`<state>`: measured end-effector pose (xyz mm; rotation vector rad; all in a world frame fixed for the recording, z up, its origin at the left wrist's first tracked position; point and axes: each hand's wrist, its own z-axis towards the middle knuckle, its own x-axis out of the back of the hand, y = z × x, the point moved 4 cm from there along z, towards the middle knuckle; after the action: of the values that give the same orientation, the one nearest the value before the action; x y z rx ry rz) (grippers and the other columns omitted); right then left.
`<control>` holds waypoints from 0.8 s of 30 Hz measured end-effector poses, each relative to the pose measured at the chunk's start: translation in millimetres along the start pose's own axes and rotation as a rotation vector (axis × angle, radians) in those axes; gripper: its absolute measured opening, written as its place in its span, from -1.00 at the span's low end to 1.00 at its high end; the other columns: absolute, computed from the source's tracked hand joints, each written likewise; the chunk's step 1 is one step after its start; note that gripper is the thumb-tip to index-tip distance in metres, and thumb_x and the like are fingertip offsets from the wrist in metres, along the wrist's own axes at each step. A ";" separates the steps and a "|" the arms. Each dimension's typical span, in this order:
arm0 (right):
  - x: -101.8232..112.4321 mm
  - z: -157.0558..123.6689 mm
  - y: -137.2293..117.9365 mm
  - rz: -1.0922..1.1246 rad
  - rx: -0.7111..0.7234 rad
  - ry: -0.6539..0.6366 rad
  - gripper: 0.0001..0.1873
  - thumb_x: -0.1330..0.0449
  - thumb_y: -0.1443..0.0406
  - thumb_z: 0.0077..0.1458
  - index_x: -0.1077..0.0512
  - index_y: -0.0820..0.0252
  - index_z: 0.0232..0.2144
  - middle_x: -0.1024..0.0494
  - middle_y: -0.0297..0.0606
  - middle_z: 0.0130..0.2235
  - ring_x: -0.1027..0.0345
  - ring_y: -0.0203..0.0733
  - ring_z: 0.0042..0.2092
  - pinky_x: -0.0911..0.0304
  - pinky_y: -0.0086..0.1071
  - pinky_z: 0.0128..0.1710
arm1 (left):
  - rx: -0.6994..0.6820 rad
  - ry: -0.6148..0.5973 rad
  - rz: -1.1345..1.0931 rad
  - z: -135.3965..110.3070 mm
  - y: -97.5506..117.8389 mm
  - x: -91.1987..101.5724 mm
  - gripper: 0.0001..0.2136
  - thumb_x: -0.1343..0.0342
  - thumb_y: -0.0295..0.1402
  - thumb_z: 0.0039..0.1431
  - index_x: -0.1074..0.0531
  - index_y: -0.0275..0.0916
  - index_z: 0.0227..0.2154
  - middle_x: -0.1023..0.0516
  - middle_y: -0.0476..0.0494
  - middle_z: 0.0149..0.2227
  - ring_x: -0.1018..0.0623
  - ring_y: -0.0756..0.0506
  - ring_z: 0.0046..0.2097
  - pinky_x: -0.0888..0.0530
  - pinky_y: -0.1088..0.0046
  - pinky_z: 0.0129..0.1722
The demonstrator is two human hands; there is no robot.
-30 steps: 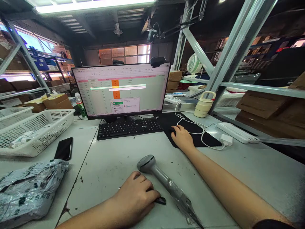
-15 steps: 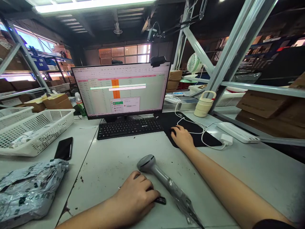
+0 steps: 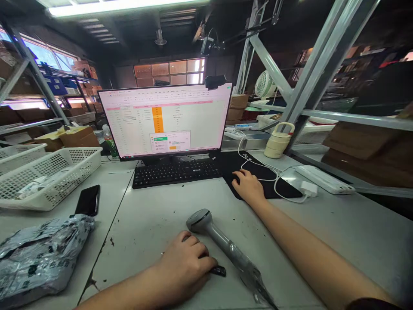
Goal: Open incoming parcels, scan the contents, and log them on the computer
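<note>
Head view: near the front edge of the bench (image 3: pixel 151 215), left hand (image 3: pixel 185 267) curls its grip over a small black flat object (image 3: pixel 220 271), beside a grey handheld plastic scanner (image 3: pixel 219 239); farther back, right hand (image 3: pixel 249 188) closes its grip over a black mouse (image 3: pixel 234 177) on a black mat (image 3: pixel 285 188).

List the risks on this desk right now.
1. The white cable loops across the black mouse pad beside the right hand; it may snag as that hand moves.
2. The grey handheld scanner lies loose beside the left hand; a nudge might roll it.
</note>
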<state>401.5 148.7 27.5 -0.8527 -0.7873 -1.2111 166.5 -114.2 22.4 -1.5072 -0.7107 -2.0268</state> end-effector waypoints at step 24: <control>-4.3 2.9 2.3 0.011 0.009 0.003 -0.53 -0.03 0.20 0.25 -0.51 0.16 0.11 -0.43 -0.04 0.23 -0.42 0.13 0.06 -0.37 -0.08 -0.02 | -0.017 -0.009 0.018 1.1 1.3 4.9 -0.77 -0.10 -0.24 0.39 -0.49 -0.10 0.03 -0.56 -0.09 -0.19 -0.50 -0.12 -0.11 -0.30 0.24 0.04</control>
<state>402.9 153.5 24.8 -0.8464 -0.7844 -1.1977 166.9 -114.8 27.4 -1.5274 -0.6833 -2.0191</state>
